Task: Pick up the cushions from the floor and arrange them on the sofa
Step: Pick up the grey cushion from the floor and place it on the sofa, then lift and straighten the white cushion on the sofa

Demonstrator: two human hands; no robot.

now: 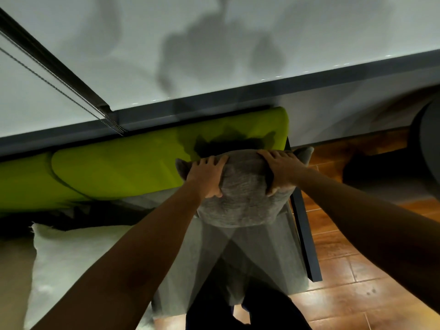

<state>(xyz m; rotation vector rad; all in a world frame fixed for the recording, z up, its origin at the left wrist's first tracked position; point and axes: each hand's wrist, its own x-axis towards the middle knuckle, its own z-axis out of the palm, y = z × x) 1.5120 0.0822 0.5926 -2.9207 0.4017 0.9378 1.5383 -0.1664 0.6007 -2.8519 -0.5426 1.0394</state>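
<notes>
A grey knitted cushion stands at the right end of the sofa, leaning against the lime-green backrest. My left hand grips its upper left side and my right hand grips its upper right side. Both press into the fabric, and the cushion's two top corners stick out beside them. Its lower edge rests on the grey seat. A white fluffy cushion lies on the seat to the left, partly behind my left forearm.
The sofa's dark frame edge runs along its right side. Wooden floor lies to the right, with a dark round object at the far right. A white wall and a blind with cords stand behind the sofa.
</notes>
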